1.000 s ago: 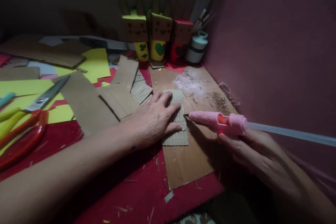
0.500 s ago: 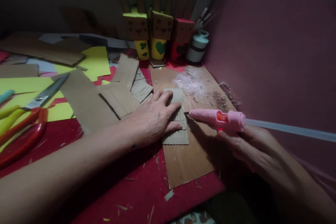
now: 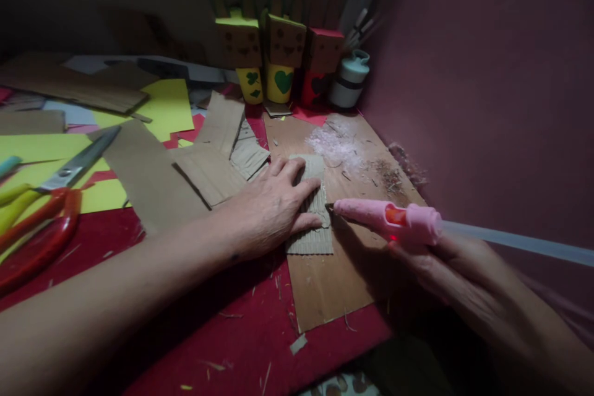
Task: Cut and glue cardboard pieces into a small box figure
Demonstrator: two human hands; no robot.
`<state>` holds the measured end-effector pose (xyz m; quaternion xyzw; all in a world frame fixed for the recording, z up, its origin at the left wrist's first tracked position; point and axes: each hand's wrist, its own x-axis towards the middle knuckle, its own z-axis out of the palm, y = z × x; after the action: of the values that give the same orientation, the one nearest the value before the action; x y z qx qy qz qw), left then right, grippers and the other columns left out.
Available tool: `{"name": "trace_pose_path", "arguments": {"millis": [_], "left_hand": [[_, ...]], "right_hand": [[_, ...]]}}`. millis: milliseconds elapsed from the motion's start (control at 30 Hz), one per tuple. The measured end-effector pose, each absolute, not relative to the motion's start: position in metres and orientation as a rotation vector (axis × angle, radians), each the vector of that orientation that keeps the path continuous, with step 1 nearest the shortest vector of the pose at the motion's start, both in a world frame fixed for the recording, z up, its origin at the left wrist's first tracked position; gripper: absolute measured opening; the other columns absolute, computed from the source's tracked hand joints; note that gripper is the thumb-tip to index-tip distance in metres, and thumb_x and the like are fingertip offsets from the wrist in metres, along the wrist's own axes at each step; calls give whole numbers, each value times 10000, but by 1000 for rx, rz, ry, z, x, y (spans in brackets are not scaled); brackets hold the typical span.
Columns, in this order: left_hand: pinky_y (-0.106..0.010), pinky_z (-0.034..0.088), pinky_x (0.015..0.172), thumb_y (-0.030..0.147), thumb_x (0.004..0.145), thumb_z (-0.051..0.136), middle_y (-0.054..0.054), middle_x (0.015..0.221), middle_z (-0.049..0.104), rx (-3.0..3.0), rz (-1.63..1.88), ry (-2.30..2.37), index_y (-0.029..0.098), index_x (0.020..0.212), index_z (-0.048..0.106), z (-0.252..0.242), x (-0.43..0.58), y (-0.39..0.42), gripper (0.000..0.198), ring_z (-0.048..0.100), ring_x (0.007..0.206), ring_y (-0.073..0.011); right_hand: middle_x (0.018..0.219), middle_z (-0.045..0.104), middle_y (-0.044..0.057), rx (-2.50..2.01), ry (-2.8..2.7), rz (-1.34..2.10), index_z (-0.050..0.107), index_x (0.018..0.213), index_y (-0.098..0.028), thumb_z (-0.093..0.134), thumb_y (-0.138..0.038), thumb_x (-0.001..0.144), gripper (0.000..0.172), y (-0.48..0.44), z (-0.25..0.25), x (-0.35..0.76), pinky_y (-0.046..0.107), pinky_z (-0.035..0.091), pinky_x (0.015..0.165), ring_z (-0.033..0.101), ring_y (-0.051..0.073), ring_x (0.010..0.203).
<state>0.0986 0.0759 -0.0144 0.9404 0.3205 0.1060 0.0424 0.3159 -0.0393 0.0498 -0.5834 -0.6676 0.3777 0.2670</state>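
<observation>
My left hand lies with its fingers spread on a small corrugated cardboard piece, which rests on a wooden board. In my right hand is a pink glue gun, its fingers wrapped round the grip. The gun's dark tip points left and meets the right edge of the corrugated piece. A long translucent glue stick sticks out of the gun's back, and a small red light glows under its body.
Scissors with red handles lie left on yellow paper and cardboard scraps. Cardboard-headed figures and a pale canister stand at the back. Dried glue coats the board; a pink wall rises at right.
The glue gun's tip has moved slightly down along the cardboard's right edge, with my right hand shifting a little right and down. My left hand stays in place.
</observation>
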Motion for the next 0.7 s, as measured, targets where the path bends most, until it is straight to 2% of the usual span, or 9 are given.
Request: {"name": "trace_pose_path", "arguments": {"millis": [133, 367, 600, 700], "left_hand": [[-523, 450, 956, 538, 930, 514, -171, 1236, 474, 2875, 313, 985, 147, 1269, 581, -14, 98, 75, 521, 454, 1096, -349], [-521, 438, 975, 534, 928, 522, -174, 1244, 470, 2873, 292, 997, 141, 1268, 581, -12, 98, 74, 523, 449, 1117, -354], [-512, 446, 973, 534, 931, 523, -164, 1267, 469, 2864, 246, 1025, 162, 1289, 569, -10, 100, 74, 518, 446, 1126, -343], [-515, 442, 977, 532, 927, 533, -165, 1259, 469, 2863, 265, 1011, 155, 1281, 570, -10, 100, 75, 519, 443, 1134, -349]], "right_hand": [[1416, 590, -18, -1554, -1849, 1009, 660, 1291, -368, 397, -528, 980, 438, -42, 50, 317, 457, 422, 1112, 517, 301, 1334], [1428, 579, -7, -1582, -1921, 911, 586, 1375, -361, 422, -448, 999, 420, -42, 45, 320, 492, 412, 1111, 498, 313, 1349], [1401, 603, -6, -1555, -1878, 871, 588, 1369, -378, 434, -422, 999, 403, -38, 40, 319, 456, 500, 1039, 565, 307, 1287], [1396, 606, -9, -1506, -1913, 873, 598, 1357, -381, 419, -422, 1002, 400, -39, 39, 322, 471, 497, 1040, 567, 308, 1283]]}}
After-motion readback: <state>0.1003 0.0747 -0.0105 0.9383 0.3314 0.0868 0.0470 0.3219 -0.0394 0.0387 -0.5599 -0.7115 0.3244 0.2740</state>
